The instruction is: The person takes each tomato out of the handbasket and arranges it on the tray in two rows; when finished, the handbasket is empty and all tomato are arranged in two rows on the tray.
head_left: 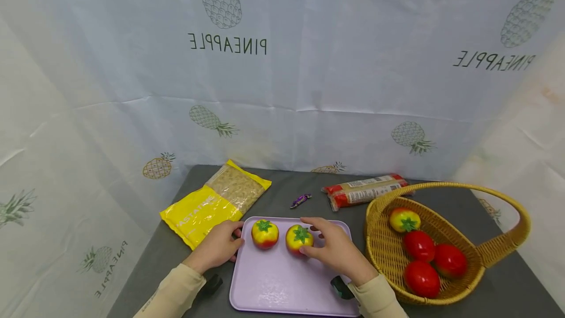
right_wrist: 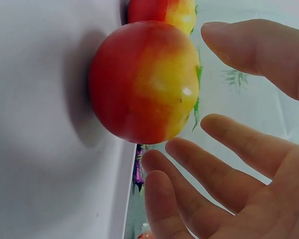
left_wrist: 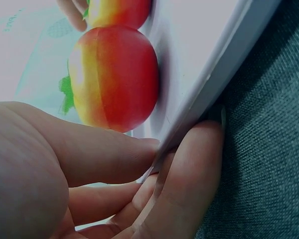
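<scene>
Person's right hand (head_left: 334, 249), fingers parted and gripping nothing, is positioned beside a yellow-red fruit (head_left: 298, 238) on the purple tray (head_left: 282, 281), near its far edge. A second fruit (head_left: 265, 235) sits toward the far left corner. Left hand (head_left: 218, 248) pinches the tray's left edge near that corner. A wicker basket (head_left: 383, 251) stands off the right edge.

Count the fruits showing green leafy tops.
3: left fruit and right fruit on the tray, third fruit in the basket, which may hide more.
</scene>
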